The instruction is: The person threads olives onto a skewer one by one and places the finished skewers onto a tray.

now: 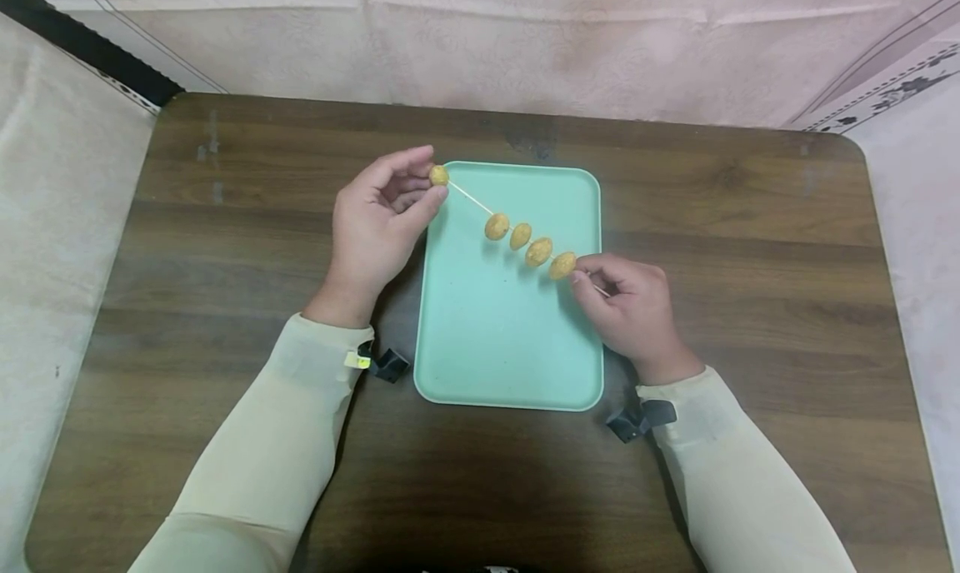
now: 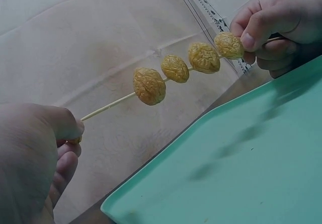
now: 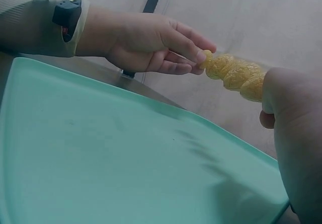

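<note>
A thin wooden skewer [image 1: 471,196] is held above a mint-green tray [image 1: 510,348], slanting down from left to right in the head view. Several wrinkled, yellow-brown balls, like small wrinkled potatoes [image 2: 149,86], are threaded close together along its right part. My left hand [image 1: 386,223] pinches one more ball [image 1: 439,176] between thumb and fingers at the skewer's left end; in the left wrist view that ball is mostly hidden. With thumb and forefinger, my right hand [image 1: 626,302] pinches the skewer beside the rightmost ball [image 1: 562,265]. A short end of stick shows past those fingers.
The tray lies on a brown wood-grain table [image 1: 247,306]. Pale patterned cloth [image 1: 480,48] hangs or lies beyond the table's far edge and at both sides. Each wrist wears a small black camera [image 1: 390,365].
</note>
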`<state>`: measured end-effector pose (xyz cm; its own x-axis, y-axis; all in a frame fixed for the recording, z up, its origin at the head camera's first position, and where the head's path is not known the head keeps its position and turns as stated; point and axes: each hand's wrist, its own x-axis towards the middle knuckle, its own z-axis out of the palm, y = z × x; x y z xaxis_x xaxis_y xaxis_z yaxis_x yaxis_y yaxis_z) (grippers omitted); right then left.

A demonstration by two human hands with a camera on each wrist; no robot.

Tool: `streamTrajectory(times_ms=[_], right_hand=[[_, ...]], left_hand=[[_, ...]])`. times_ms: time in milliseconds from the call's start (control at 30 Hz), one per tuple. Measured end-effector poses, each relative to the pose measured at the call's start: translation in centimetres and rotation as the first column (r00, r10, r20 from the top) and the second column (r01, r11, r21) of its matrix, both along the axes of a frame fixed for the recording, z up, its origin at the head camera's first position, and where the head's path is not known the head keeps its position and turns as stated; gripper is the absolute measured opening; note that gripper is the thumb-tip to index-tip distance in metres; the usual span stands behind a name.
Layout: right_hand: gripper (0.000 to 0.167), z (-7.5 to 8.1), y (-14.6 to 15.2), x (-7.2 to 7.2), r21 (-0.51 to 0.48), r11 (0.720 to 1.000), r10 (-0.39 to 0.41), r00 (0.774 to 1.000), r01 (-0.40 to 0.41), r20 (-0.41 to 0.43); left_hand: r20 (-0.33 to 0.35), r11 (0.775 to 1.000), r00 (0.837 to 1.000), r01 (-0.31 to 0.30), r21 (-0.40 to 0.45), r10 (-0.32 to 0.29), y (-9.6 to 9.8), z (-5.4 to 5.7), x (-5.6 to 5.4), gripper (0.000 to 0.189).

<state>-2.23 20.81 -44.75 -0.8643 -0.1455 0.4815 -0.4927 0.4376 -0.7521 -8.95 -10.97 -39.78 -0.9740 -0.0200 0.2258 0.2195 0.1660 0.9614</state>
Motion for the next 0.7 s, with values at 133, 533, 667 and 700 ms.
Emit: streamTrajectory(times_ms=[133, 533, 667, 700], right_hand=[[0.010, 0.01, 0.16, 0.02, 0.011, 1.000, 0.016, 1.000, -0.016, 0.000], [0.009, 0.14, 0.12, 0.18, 0.059, 0.998, 0.022, 1.000, -0.020, -0.023], [0.009, 0.20, 0.07, 0.22, 0.095, 0.995, 0.020, 1.000, -0.018, -0.018], [0.009, 0.20, 0.05, 0.23, 0.104, 0.994, 0.018, 1.000, -0.015, -0.020]], left_hand=[[0.004, 1.000, 1.000, -0.024, -0.001, 0.024, 0.14, 0.02, 0.09, 0.032], [-0.022, 0.998, 0.999, -0.049, -0.042, 0.048, 0.32, -0.08, 0.34, 0.026], [-0.072, 0.997, 0.997, -0.043, -0.071, 0.037, 0.49, -0.47, 0.40, 0.024], [-0.084, 0.996, 0.996, -0.040, -0.082, 0.033, 0.59, -0.56, 0.42, 0.023]])
